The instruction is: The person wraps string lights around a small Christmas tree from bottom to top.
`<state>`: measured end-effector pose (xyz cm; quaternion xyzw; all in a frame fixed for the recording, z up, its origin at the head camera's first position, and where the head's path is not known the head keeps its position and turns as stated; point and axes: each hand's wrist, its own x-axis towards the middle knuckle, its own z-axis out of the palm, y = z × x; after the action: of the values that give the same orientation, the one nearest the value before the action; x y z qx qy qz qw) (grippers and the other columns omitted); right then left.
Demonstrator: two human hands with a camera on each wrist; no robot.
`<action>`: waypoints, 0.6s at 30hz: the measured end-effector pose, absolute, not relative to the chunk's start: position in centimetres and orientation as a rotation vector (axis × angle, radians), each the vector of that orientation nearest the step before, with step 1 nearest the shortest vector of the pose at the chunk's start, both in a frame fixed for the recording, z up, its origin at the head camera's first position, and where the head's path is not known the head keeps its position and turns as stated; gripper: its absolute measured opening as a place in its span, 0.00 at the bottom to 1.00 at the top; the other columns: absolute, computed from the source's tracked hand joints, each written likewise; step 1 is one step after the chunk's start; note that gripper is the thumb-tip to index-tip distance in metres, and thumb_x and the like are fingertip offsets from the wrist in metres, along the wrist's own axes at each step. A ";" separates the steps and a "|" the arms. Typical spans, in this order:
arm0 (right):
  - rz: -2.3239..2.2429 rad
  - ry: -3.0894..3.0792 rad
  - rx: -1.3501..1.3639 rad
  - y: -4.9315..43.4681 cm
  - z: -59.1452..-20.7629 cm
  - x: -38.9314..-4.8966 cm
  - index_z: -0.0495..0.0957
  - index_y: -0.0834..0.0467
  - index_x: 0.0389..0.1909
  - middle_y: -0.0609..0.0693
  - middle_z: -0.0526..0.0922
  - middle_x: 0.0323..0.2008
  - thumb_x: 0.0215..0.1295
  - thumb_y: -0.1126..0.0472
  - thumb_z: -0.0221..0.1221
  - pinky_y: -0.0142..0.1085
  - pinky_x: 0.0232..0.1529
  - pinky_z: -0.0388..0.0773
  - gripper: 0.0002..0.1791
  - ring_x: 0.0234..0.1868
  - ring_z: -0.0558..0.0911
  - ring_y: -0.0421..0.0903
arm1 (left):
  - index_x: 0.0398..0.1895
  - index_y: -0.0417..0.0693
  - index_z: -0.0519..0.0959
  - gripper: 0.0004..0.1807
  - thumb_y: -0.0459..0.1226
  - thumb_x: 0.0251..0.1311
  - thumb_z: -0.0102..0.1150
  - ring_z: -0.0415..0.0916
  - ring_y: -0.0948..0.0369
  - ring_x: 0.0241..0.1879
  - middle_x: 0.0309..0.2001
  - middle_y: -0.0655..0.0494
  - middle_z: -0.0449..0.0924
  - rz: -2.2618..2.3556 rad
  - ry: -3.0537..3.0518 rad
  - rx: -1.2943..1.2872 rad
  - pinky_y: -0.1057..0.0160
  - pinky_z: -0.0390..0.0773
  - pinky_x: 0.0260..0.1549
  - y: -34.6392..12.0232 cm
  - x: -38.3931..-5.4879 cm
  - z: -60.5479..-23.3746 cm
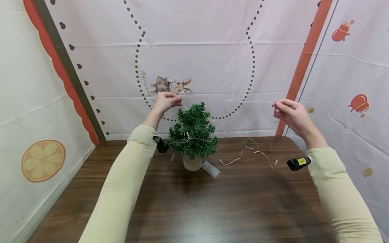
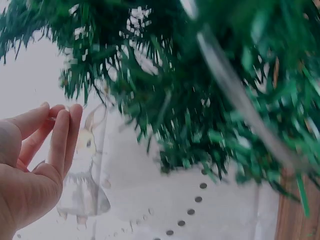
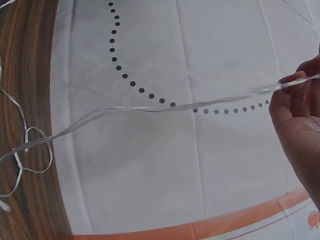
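A small green artificial Christmas tree stands upright in a pale pot. A thin clear string of fairy lights spans the air from above the tree to the right. My left hand pinches it between thumb and fingers just left of the treetop. Off to the right and raised, my right hand pinches the same wire; in the right wrist view the wire looks like several strands running down toward the table. Part of the string crosses the front of the branches.
By the pot's right side lies a clear battery box. Loose loops of the light string lie on the brown wooden table farther right. A printed cloth backdrop rises behind the table.
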<state>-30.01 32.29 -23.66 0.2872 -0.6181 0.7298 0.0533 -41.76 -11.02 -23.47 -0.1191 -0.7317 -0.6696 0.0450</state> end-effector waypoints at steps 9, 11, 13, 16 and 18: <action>2.222 -1.870 0.927 30.7 -22.3 -30.4 0.80 0.64 0.39 0.49 0.77 0.26 0.71 0.68 0.49 0.30 0.36 0.78 0.10 0.30 0.74 0.41 | 0.40 0.29 0.80 0.12 0.33 0.61 0.60 0.85 0.55 0.34 0.35 0.46 0.84 -2.119 -2.190 -0.347 0.56 0.79 0.48 -14.0 -41.3 -24.0; 2.223 -1.866 0.925 30.2 -22.0 -30.4 0.80 0.64 0.40 0.49 0.77 0.27 0.71 0.68 0.49 0.30 0.36 0.78 0.10 0.31 0.75 0.41 | 0.42 0.28 0.79 0.13 0.33 0.61 0.60 0.85 0.57 0.32 0.32 0.49 0.85 -2.125 -2.188 -0.342 0.55 0.79 0.48 -14.4 -41.0 -24.2; 2.225 -1.861 0.927 29.6 -21.8 -30.4 0.80 0.64 0.41 0.50 0.78 0.27 0.70 0.67 0.49 0.30 0.36 0.78 0.10 0.31 0.76 0.41 | 0.43 0.26 0.78 0.15 0.33 0.62 0.59 0.85 0.58 0.31 0.29 0.52 0.84 -2.126 -2.180 -0.350 0.54 0.79 0.49 -14.8 -40.9 -24.6; 2.227 -1.853 0.939 28.8 -21.6 -30.4 0.80 0.64 0.41 0.50 0.79 0.28 0.70 0.67 0.50 0.30 0.35 0.79 0.10 0.31 0.76 0.41 | 0.45 0.25 0.76 0.15 0.32 0.63 0.58 0.84 0.59 0.32 0.29 0.53 0.84 -2.133 -2.156 -0.379 0.51 0.77 0.51 -15.2 -41.1 -25.5; 2.225 -1.856 0.942 28.3 -21.5 -30.3 0.79 0.64 0.42 0.50 0.79 0.28 0.70 0.67 0.50 0.31 0.35 0.78 0.09 0.31 0.76 0.42 | 0.45 0.26 0.75 0.13 0.31 0.63 0.57 0.84 0.59 0.32 0.30 0.52 0.84 -2.171 -2.104 -0.397 0.50 0.76 0.53 -15.5 -41.4 -26.1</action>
<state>-30.34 28.31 -21.49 0.3090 -0.6086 0.7293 0.0475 -41.35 -15.49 -26.09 -0.1301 -0.6893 -0.7112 0.0463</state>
